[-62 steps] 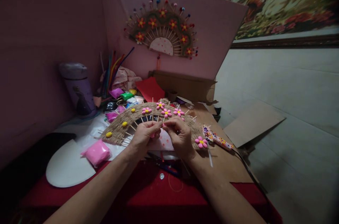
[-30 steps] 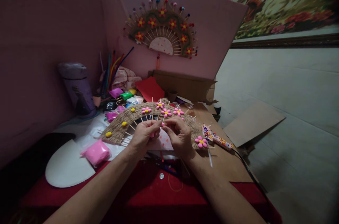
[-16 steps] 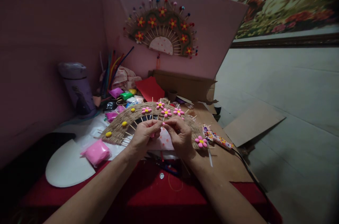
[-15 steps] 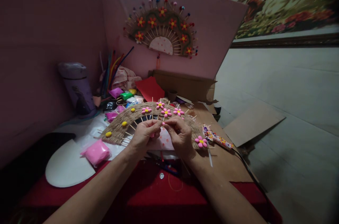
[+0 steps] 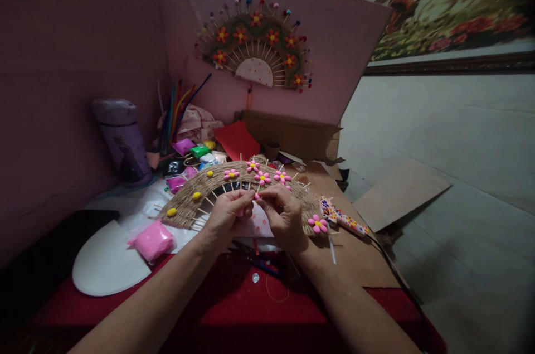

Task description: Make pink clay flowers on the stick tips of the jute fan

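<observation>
My left hand (image 5: 232, 210) and my right hand (image 5: 282, 213) meet above the near middle of a twine-covered fan (image 5: 184, 204) with wooden sticks. A small lump of pink clay (image 5: 257, 195) shows between their fingertips, pinched from both sides. More pink clay (image 5: 239, 213) peeks out under my left fingers. Pink clay flowers with yellow centres, such as the flower (image 5: 317, 224) at the right end, sit on the fan. Along its left part lie bare yellow clay ovals (image 5: 196, 195). My hands cover part of the fan's dotted white centre (image 5: 259, 223).
A pink clay packet (image 5: 152, 240) and a white card piece (image 5: 106, 265) lie left. Dark-handled scissors (image 5: 263, 265) rest below my hands on the red cloth (image 5: 200, 304). A flowered glue gun (image 5: 343, 219) with a cord lies right on cardboard (image 5: 355, 262). A purple tumbler (image 5: 123, 142) stands back left.
My fingertips have shifted slightly around the pink clay, and a little more of it shows between them. Everything else stays where it was.
</observation>
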Action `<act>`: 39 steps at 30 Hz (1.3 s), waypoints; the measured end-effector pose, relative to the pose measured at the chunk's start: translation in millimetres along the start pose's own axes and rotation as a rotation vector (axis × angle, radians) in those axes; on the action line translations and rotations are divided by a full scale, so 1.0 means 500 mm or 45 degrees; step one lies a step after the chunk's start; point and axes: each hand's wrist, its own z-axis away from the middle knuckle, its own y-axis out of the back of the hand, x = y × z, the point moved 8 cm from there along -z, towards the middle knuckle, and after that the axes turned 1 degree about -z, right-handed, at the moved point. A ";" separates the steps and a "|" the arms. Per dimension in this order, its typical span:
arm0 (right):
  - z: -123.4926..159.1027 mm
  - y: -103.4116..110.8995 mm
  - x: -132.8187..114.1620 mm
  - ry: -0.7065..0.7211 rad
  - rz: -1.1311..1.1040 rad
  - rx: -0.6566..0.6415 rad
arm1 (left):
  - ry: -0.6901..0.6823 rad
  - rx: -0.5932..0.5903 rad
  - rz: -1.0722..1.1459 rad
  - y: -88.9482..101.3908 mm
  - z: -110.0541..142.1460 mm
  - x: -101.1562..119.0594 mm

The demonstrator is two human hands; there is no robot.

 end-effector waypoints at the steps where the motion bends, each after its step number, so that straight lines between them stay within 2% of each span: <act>1: 0.000 -0.001 0.001 -0.007 0.006 -0.009 | -0.001 -0.003 0.007 0.000 0.000 0.000; 12: -0.001 0.000 -0.002 0.001 0.030 0.015 | -0.018 -0.033 0.025 -0.001 -0.003 -0.003; 21: 0.001 0.000 -0.005 0.005 0.081 0.009 | -0.020 0.018 -0.033 0.005 -0.003 -0.004; 24: -0.001 0.001 0.004 -0.018 0.078 0.024 | -0.148 0.214 -0.314 0.035 -0.004 0.009; 27: -0.008 0.007 0.025 -0.086 0.105 0.096 | -0.386 0.416 -0.899 0.046 0.011 0.045; 30: -0.022 0.004 0.041 -0.154 0.137 0.124 | -0.525 0.439 -1.550 0.020 0.028 0.061; 33: -0.045 -0.020 0.039 -0.172 0.221 0.033 | -0.478 0.408 -1.957 0.003 0.036 0.052; 36: -0.073 -0.050 0.028 -0.151 0.337 -0.062 | -0.429 0.460 -1.990 0.008 0.036 0.053; 38: -0.087 -0.066 0.028 -0.168 0.427 -0.084 | -0.484 0.524 -1.738 0.020 0.032 0.066; 39: -0.092 -0.075 0.030 -0.182 0.477 -0.100 | -0.531 0.562 -1.521 0.031 0.030 0.075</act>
